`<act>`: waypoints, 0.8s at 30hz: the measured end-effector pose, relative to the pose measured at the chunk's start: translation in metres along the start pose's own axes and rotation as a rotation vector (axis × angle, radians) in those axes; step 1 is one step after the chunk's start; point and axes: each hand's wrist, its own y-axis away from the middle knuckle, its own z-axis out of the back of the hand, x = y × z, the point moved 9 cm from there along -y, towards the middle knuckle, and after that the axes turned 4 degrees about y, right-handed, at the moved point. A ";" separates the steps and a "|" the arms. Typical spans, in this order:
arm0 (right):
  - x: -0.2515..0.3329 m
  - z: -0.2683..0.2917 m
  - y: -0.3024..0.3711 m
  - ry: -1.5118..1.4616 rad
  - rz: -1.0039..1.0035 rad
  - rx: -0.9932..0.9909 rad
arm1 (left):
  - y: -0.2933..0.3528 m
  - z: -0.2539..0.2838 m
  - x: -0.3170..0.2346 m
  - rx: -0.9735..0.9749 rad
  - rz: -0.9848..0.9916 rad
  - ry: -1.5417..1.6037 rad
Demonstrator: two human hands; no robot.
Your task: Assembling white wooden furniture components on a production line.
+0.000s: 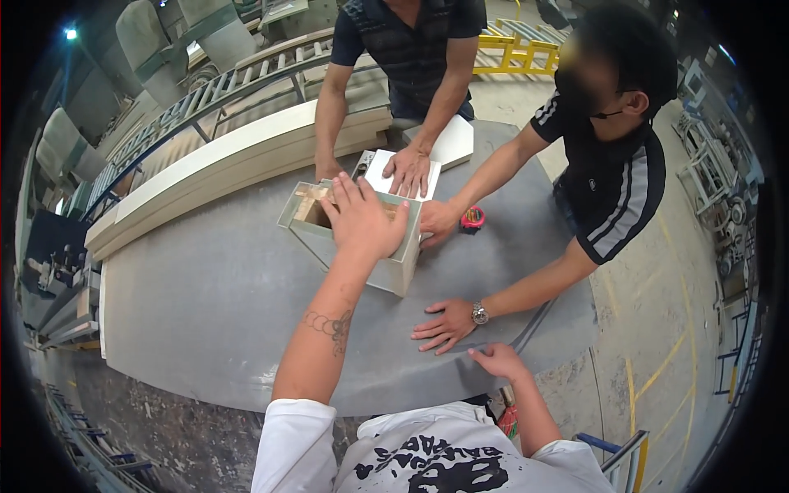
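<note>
My left hand [366, 222] rests across the open top of a hollow, box-shaped piece [399, 271] with pale outer faces and wood inside. Its fingers are spread, the thumb over the right rim, and the palm hides part of the opening. Over the table's near right edge is my right hand [499, 361], holding nothing, its fingers loosely bent but apart. A co-worker's hand [440, 220] touches the right side of the box. That person's other hand [448, 324], with a wristwatch, lies flat on the table. Across from me, a second person presses a hand [411, 171] on a white board [382, 168].
The grey table [205, 312] carries a red tape measure [472, 218] right of the box. Long pale boards [222, 177] are stacked along its far left side. A roller conveyor [214, 90] runs behind them. A yellow frame [518, 53] stands at the back.
</note>
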 end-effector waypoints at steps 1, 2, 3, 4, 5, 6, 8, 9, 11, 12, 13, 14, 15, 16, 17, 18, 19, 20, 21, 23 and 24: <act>0.003 0.002 0.005 0.018 -0.021 0.003 | 0.000 -0.001 -0.002 0.015 -0.004 0.004; 0.005 0.002 0.009 0.037 -0.042 0.008 | -0.001 0.001 -0.001 0.017 0.005 0.022; 0.005 -0.004 0.009 0.043 -0.044 0.006 | 0.003 0.001 0.001 0.016 0.009 0.028; 0.004 -0.008 0.006 0.083 -0.051 -0.023 | 0.003 0.002 0.000 0.017 0.007 0.040; 0.005 -0.013 0.002 0.124 -0.056 -0.048 | 0.002 0.003 0.000 0.017 0.007 0.048; 0.004 -0.019 0.000 0.129 -0.058 -0.056 | 0.001 0.003 0.000 0.013 0.006 0.056; 0.001 -0.024 -0.003 0.187 -0.089 -0.088 | 0.003 0.003 0.001 0.012 0.016 0.089; 0.000 -0.024 -0.007 0.198 -0.090 -0.090 | 0.002 0.002 0.001 0.010 0.022 0.098; -0.001 -0.023 -0.001 0.153 -0.125 -0.103 | 0.004 0.011 -0.003 -0.055 -0.013 0.143; -0.001 -0.021 0.000 0.167 -0.127 -0.098 | 0.004 0.014 -0.002 -0.094 -0.017 0.151; 0.004 -0.018 -0.002 0.157 -0.136 -0.085 | 0.002 0.010 0.001 -0.086 -0.009 0.156; 0.006 -0.018 -0.002 0.146 -0.144 -0.073 | 0.002 0.007 0.003 -0.092 -0.008 0.162; 0.006 -0.021 -0.001 0.153 -0.148 -0.067 | 0.001 0.005 0.005 -0.099 -0.006 0.167; 0.007 -0.022 0.001 0.167 -0.132 -0.088 | 0.002 0.005 0.006 -0.097 -0.003 0.173; 0.008 -0.023 0.002 0.179 -0.115 -0.109 | 0.002 0.005 0.005 -0.104 -0.006 0.158; 0.007 -0.025 0.001 0.185 -0.117 -0.107 | 0.003 0.005 0.004 -0.111 -0.009 0.141; 0.009 -0.024 -0.001 0.202 -0.134 -0.114 | 0.004 0.003 0.006 -0.112 0.001 0.142; 0.010 -0.025 -0.002 0.219 -0.151 -0.121 | 0.009 0.014 0.004 -0.250 -0.060 0.247; 0.012 -0.027 -0.001 0.228 -0.145 -0.117 | 0.015 0.024 0.004 -0.390 -0.122 0.350; 0.008 -0.026 -0.001 0.276 -0.170 -0.145 | 0.026 0.036 0.007 -0.499 -0.227 0.492; 0.008 -0.026 -0.001 0.282 -0.170 -0.144 | 0.035 0.048 0.007 -0.607 -0.339 0.634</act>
